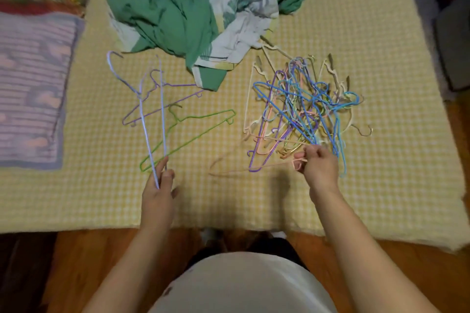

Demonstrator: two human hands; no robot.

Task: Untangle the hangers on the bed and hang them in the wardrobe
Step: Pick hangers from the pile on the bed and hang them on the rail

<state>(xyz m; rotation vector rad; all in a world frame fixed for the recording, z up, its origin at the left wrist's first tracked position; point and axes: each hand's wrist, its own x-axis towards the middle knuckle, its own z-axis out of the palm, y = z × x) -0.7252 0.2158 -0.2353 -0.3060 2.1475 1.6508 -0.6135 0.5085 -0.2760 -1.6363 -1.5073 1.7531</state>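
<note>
- Left hand [159,189] is gripping a lavender wire hanger [152,119]: light, springy.
- Right hand [319,164] is pinching a peach hanger [254,169] beside the hanger tangle [305,109]; hooks are likely snagging.

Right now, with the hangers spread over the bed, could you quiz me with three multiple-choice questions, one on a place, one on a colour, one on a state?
1. Where is the tangled pile of hangers?
A. By the right hand
B. On the floor
C. Under the striped blanket

2. What colour is the loose hanger lying nearest the left hand?
A. Red
B. Green
C. Black

3. What is the left hand doing?
A. Lying flat on the bed
B. Gripping the cloth
C. Holding a pale lilac hanger

Answers: 1 A, the heap lies on the bed's right side with the right hand's fingers at its near edge. 2 B, a green hanger lies flat just beyond that hand. 3 C, its fingers pinch the lilac hanger's near end.
</note>
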